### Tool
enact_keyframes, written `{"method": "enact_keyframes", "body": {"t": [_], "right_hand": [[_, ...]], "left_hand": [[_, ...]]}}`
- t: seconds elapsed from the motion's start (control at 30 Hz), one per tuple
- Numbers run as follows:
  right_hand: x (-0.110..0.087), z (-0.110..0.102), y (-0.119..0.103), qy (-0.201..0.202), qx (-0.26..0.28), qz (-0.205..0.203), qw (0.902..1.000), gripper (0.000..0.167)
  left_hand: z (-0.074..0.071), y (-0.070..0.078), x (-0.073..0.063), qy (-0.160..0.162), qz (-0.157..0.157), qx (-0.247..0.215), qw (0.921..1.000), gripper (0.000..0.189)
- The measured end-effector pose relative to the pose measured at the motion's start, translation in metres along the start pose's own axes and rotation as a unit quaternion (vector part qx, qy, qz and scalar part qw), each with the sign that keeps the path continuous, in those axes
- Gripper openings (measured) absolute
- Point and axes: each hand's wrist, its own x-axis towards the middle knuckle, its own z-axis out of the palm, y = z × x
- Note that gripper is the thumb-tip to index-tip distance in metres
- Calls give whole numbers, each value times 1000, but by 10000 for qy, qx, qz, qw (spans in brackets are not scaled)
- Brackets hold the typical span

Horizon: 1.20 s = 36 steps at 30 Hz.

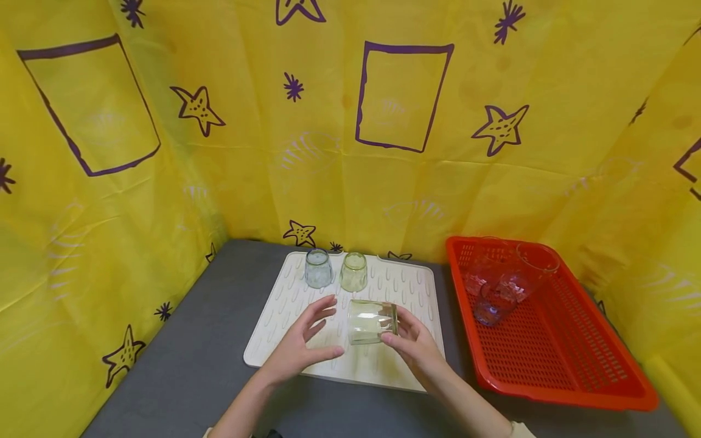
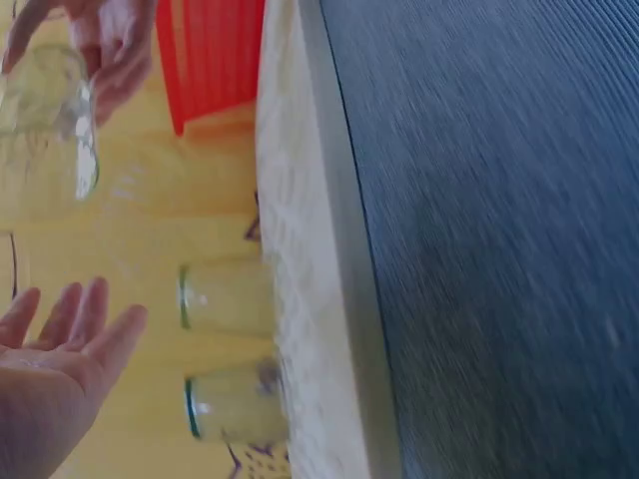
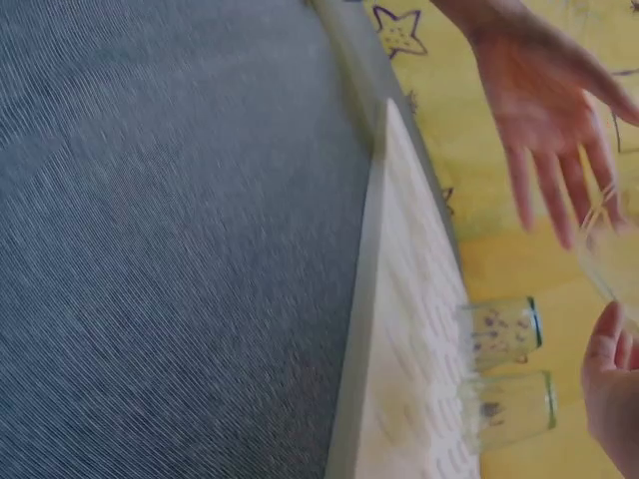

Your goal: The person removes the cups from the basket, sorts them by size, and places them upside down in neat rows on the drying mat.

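Observation:
My right hand [image 1: 416, 344] holds a pale yellow-green glass tumbler [image 1: 364, 322] on its side, fingers and thumb around its right end, above a white ribbed drying mat [image 1: 408, 292]. To the left of that tumbler is my left hand [image 1: 298, 347], its fingers spread and thumb apart, holding nothing. In the left wrist view the left palm [image 2: 60, 379] faces up below the held glass [image 2: 45, 150]. A bluish glass [image 1: 319, 271] and a yellowish glass [image 1: 353, 274] stand side by side at the mat's back edge.
On the right sits a red plastic basket [image 1: 564, 396] with a small purplish glass [image 1: 495, 301] and larger clear glassware [image 1: 528, 271] inside. Yellow patterned cloth [image 1: 328, 182] hangs behind and beside the dark grey table [image 1: 202, 340].

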Motion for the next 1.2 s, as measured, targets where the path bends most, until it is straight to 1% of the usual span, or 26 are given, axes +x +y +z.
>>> {"method": "enact_keyframes", "body": {"t": [0.07, 0.1, 0.13, 0.17, 0.2, 0.23, 0.3, 0.33, 0.37, 0.4, 0.43, 0.5, 0.63, 0.7, 0.8, 0.87, 0.97, 1.13, 1.2], "right_hand": [[5, -2, 0, 346, -76, -10, 9994, 66], [8, -4, 0, 515, -145, -27, 9986, 66], [11, -5, 1, 667, -224, -47, 9975, 65], [15, -7, 1, 832, -325, -62, 9960, 64], [19, -9, 1, 982, -479, -92, 9940, 64], [23, -10, 1, 1129, -647, -106, 9914, 64], [32, -13, 1, 1470, -1046, -120, 9835, 64], [36, -14, 1, 1640, -1258, -111, 9783, 64], [40, -15, 1, 1819, -1462, -88, 9724, 65], [44, -16, 1, 1978, -1658, -97, 9661, 66], [48, -17, 1, 2136, -1827, -62, 9597, 66], [55, -19, 1, 2418, -2117, -59, 9469, 67], [68, -24, 3, 2812, -2572, -69, 9245, 69], [73, -27, 5, 2957, -2794, -45, 9135, 70], [82, -29, 7, 3110, -3099, -26, 8984, 71], [89, -30, 8, 3167, -3218, -43, 8923, 71], [98, -30, 9, 3195, -3384, -119, 8850, 70], [109, -30, 7, 3143, -3674, -147, 8752, 69], [113, -30, 6, 3083, -3765, -146, 8735, 70]], "left_hand": [[-10, -4, -3, 324, -264, 288, 9987, 82], [-15, -6, -5, 508, -426, 469, 9967, 83], [-21, -8, -6, 686, -629, 684, 9933, 83], [-26, -10, -8, 858, -861, 961, 9879, 84], [-32, -12, -10, 1008, -1099, 1288, 9804, 84], [-38, -13, -12, 1121, -1357, 1628, 9708, 85], [-48, -16, -16, 1244, -1824, 2197, 9503, 90], [-53, -17, -18, 1265, -2000, 2416, 9411, 92], [-57, -18, -20, 1273, -2130, 2586, 9335, 95], [-60, -19, -21, 1283, -2230, 2671, 9287, 98], [-63, -20, -23, 1294, -2304, 2682, 9264, 101], [-68, -23, -25, 1348, -2378, 2633, 9252, 103], [-75, -31, -28, 1482, -2482, 2425, 9261, 102], [-79, -35, -29, 1523, -2526, 2235, 9290, 100], [-85, -40, -31, 1567, -2607, 1824, 9350, 98], [-88, -42, -32, 1592, -2631, 1590, 9382, 97], [-91, -45, -34, 1569, -2654, 1389, 9411, 97], [-90, -46, -35, 1453, -2646, 1316, 9442, 97], [-90, -47, -35, 1446, -2651, 1276, 9447, 97]]}}
